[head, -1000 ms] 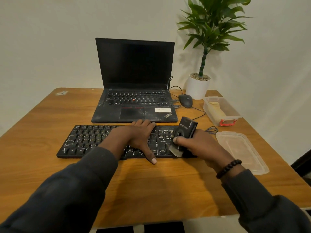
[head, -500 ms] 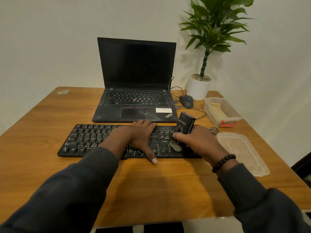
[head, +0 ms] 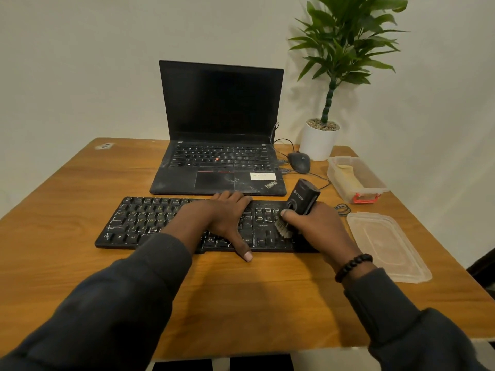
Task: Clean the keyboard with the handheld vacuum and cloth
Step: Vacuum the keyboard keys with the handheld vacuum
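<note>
A black keyboard (head: 150, 223) lies across the middle of the wooden table. My left hand (head: 225, 218) rests flat on its middle keys, fingers straight, thumb reaching over the front edge. My right hand (head: 313, 226) grips a small black handheld vacuum (head: 304, 196), tilted, with its brush tip (head: 282, 227) down on the keys at the keyboard's right end. A yellowish cloth (head: 348, 174) lies inside a clear plastic box (head: 375, 188) at the right.
An open black laptop (head: 219, 167) stands behind the keyboard. A black mouse (head: 299, 162) with cable and a potted plant (head: 320, 140) sit at the back right. A clear lid (head: 385, 245) lies flat to the right of the keyboard.
My right hand has shifted the vacuum's brush slightly away from me over the keyboard's right-hand keys. My left hand has stayed in place on the keyboard.
</note>
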